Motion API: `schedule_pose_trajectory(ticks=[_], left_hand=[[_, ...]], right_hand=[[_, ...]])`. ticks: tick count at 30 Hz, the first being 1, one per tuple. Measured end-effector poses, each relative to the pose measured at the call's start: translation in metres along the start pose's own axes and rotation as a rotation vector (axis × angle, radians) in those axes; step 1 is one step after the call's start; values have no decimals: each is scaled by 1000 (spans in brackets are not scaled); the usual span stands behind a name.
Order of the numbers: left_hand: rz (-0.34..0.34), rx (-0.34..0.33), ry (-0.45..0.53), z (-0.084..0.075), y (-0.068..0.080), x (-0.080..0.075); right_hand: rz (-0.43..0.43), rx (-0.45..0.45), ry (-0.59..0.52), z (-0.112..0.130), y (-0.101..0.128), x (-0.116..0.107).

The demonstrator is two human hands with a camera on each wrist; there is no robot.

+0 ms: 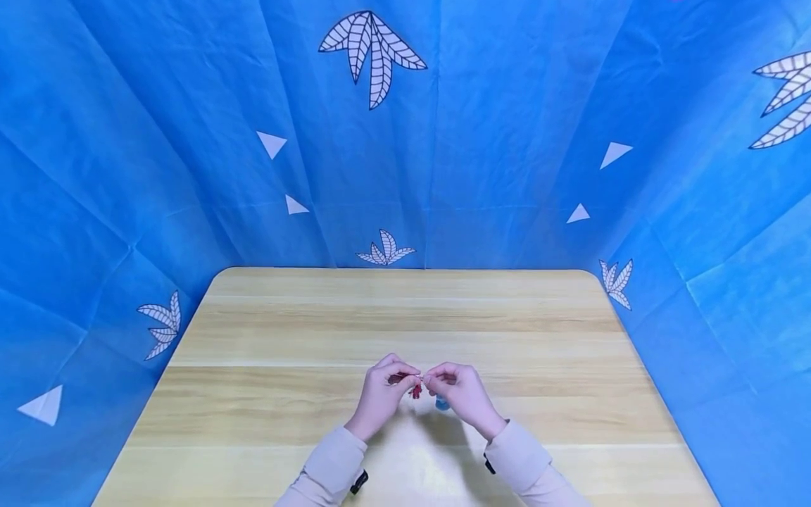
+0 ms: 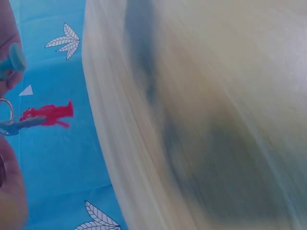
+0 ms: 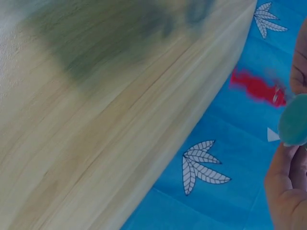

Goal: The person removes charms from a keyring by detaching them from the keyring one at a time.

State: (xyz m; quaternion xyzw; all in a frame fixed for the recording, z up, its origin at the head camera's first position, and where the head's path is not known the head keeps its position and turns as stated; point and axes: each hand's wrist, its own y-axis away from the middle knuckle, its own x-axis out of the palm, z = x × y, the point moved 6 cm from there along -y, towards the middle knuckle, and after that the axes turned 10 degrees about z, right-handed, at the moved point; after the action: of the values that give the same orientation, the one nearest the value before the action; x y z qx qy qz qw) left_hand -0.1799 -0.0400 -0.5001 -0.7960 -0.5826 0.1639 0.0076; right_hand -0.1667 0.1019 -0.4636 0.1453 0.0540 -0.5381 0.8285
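Note:
Fingertip to fingertip over the table, my left hand (image 1: 383, 394) and right hand (image 1: 461, 396) work close together. The left hand pinches a key ring (image 2: 6, 108) between thumb and fingers. From this ring hangs a small red figure charm (image 1: 415, 391), with a narrow grey-blue piece (image 2: 24, 123) beside it in the left wrist view. My right hand holds a teal piece (image 1: 441, 403) whose round end (image 3: 295, 120) shows large in the right wrist view. The fingers hide most of the joint between them.
A light wood-grain table (image 1: 266, 338) lies beneath both hands, which cast shadows on it. Blue cloth (image 1: 494, 127) with white leaf and triangle prints stands around its back and sides. Each light sleeve has a dark strap (image 1: 359, 482) at the wrist.

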Motion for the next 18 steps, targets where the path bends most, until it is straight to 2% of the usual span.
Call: schedule_pose_trajectory(ticks=[4, 8, 10, 15, 18], left_hand=[[53, 9, 38, -13, 0, 2], [94, 42, 8, -30, 1, 1], [108, 64, -13, -34, 2, 1], [110, 139, -93, -41, 3, 2], [90, 149, -130, -43, 3, 1]], right_hand=[[-28, -6, -4, 5, 1, -4], [-40, 1, -29, 4, 1, -7], [-47, 5, -25, 3, 1, -8], [-54, 0, -1, 1, 1, -8], [-40, 1, -15, 0, 1, -8]])
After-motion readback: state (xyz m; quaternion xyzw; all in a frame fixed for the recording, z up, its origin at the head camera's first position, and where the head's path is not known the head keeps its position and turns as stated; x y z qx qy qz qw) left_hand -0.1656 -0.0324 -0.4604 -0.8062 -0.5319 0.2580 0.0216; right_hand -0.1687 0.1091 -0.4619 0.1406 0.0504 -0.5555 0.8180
